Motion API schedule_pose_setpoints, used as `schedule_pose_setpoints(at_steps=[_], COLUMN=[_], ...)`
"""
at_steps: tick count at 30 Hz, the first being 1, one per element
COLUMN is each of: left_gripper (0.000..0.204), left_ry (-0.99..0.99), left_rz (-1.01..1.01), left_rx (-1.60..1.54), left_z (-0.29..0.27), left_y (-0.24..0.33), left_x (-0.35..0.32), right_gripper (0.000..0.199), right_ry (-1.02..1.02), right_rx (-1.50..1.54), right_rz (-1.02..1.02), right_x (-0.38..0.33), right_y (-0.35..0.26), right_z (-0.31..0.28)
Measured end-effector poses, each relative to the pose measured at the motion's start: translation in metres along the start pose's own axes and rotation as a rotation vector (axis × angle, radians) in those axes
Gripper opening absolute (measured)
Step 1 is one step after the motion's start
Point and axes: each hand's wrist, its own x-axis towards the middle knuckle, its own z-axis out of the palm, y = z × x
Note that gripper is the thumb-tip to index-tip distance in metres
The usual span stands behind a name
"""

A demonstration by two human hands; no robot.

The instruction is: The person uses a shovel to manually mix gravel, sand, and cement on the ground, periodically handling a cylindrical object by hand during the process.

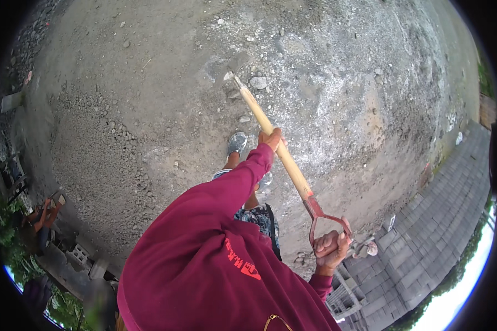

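Note:
A long shovel (290,165) with a pale wooden shaft and a red D-shaped grip slants across the middle. My left hand (271,139) is wrapped round the shaft about midway, the maroon sleeve stretched out behind it. At the lower right, my right hand (331,248) is closed round the red grip. The far end of the shovel, a small whitish metal part, points away to the upper left near the ground; its blade hardly shows. Beneath it lies grey, gravelly ground (182,60) dusted with white powder. My shoe (237,142) stands just left of the shaft.
A grey stone (258,83) lies beside the shovel's far end. Loose gravel (102,160) spreads at the left. Stacked grey blocks (425,237) line the right side, with a pale crate-like thing (346,298) near them. Rubble and orange-brown pieces (47,215) sit at the left edge.

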Motion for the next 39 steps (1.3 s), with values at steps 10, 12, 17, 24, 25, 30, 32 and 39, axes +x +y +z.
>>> schedule_pose_setpoints(at_steps=[10, 12, 17, 24, 25, 30, 32, 39], left_gripper=[0.047, 0.041, 0.06, 0.053, 0.053, 0.064, 0.068, 0.057], left_ry=[0.157, 0.135, 0.106, -0.109, 0.002, 0.046, 0.072, 0.235], left_rz=[0.098, 0.093, -0.04, -0.34, -0.272, -0.019, 0.067, 0.347], left_rx=[0.777, 0.924, 1.056, 0.759, 0.839, 1.043, 0.919, 0.861], left_z=[-0.017, 0.003, -0.009, -0.042, -0.036, -0.065, -0.077, -0.052], left_y=[0.074, 0.002, -0.093, -0.212, -0.227, -0.238, -0.228, -0.12], left_x=[0.181, 0.133, 0.038, -0.061, -0.087, -0.117, -0.088, 0.004], right_gripper=[0.023, 0.022, 0.02, 0.036, 0.036, 0.039, 0.039, 0.02], right_ry=[0.23, 0.319, 0.443, 0.486, 0.506, 0.318, 0.224, 0.106], right_rx=[0.497, 0.522, 0.433, 0.26, 0.274, 0.373, 0.463, 0.482], right_rz=[0.452, 0.455, 0.47, 0.271, 0.25, 0.26, 0.269, 0.352], right_x=[0.083, 0.057, -0.03, -0.128, -0.14, -0.161, -0.145, -0.002], right_y=[0.126, 0.127, 0.102, 0.063, 0.066, 0.121, 0.155, 0.169], right_z=[0.111, 0.053, -0.015, -0.103, -0.121, -0.197, -0.209, -0.099])
